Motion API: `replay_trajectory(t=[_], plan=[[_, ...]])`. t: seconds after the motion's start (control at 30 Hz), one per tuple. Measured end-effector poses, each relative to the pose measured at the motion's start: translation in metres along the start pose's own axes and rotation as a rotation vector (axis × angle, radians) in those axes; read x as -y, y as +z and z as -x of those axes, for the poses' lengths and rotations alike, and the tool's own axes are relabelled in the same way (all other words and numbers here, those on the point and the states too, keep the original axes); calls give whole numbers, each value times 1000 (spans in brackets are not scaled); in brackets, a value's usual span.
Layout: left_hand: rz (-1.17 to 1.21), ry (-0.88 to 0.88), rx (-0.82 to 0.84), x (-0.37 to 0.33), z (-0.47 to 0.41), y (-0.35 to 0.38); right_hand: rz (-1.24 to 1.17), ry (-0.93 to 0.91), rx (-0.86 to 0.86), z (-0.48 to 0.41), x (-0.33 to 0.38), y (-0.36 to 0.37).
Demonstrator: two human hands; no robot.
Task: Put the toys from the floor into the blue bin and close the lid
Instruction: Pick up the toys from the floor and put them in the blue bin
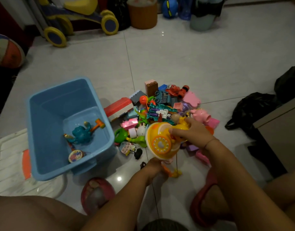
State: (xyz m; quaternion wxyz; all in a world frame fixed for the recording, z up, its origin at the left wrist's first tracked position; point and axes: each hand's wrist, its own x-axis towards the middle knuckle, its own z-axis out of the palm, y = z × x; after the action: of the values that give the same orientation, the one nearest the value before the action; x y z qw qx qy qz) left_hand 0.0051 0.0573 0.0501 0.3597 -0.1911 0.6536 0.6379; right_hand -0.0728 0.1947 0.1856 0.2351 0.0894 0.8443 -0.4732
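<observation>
The blue bin [48, 124] stands lidless on the floor at left, with a teal toy [81, 134], a small orange hammer [98, 126] and a round disc [75, 155] inside. Its white lid [8, 164] lies flat to its left. A heap of toys [161, 109] lies on the tiles right of the bin. My right hand [191, 130] grips the top of a yellow toy telephone [158, 142] held above the heap's near edge. My left hand [155, 169] holds the phone's lower end, where an orange piece [170, 172] dangles.
A ride-on toy [76, 19], a brown basket [142, 14] and a blue ball [170, 7] line the far wall. A basketball [6, 50] lies far left. Black bags [263, 105] and a cabinet [282, 134] are on the right. My feet in red sandals [205, 194] flank my arms.
</observation>
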Motion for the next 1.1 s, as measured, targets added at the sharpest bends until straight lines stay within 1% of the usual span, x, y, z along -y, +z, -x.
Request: replay_trajectory(t=[0.03, 0.1, 0.2, 0.3, 0.37, 0.4, 0.43, 0.53, 0.6, 0.63, 0.7, 0.77, 0.8, 0.83, 0.93, 1.1], plan=[[-2, 57, 25, -5, 3, 1, -28, -24, -5, 1, 9, -1], [12, 140, 24, -14, 7, 5, -52, -75, -33, 7, 28, -1], [5, 223, 37, -30, 7, 10, -28, -136, -66, 15, 49, 1], [-25, 289, 10, -43, 6, 11, -29, -198, -77, 25, 69, 1], [12, 328, -34, -55, 7, 11, -32, -242, -79, 30, 82, 0], [48, 340, -79, -59, 6, 9, -29, -264, -79, 33, 90, 0], [80, 350, -160, -64, 4, 7, -25, -281, -78, 35, 97, 0], [156, 391, -533, -75, 7, -5, -15, -342, -84, 39, 114, 0], [221, 476, -605, -77, 14, -13, -27, -368, -83, 41, 122, 1], [176, 518, -617, -78, 18, -18, -24, -379, -82, 41, 126, 2], [2, 551, -576, -79, 19, -25, -14, -408, -78, 43, 133, 3], [-182, 512, -422, -74, 17, -30, -40, -431, -68, 45, 140, 2], [-236, 474, -368, -70, 17, -33, -64, -441, -71, 45, 144, 0], [-259, 435, -340, -66, 19, -35, -86, -449, -85, 44, 148, -3], [-244, 397, -375, -52, 24, -48, -108, -462, -161, 37, 158, -20], [-232, 376, -347, -83, 49, -83, 59, -477, -299, 16, 154, -30]])
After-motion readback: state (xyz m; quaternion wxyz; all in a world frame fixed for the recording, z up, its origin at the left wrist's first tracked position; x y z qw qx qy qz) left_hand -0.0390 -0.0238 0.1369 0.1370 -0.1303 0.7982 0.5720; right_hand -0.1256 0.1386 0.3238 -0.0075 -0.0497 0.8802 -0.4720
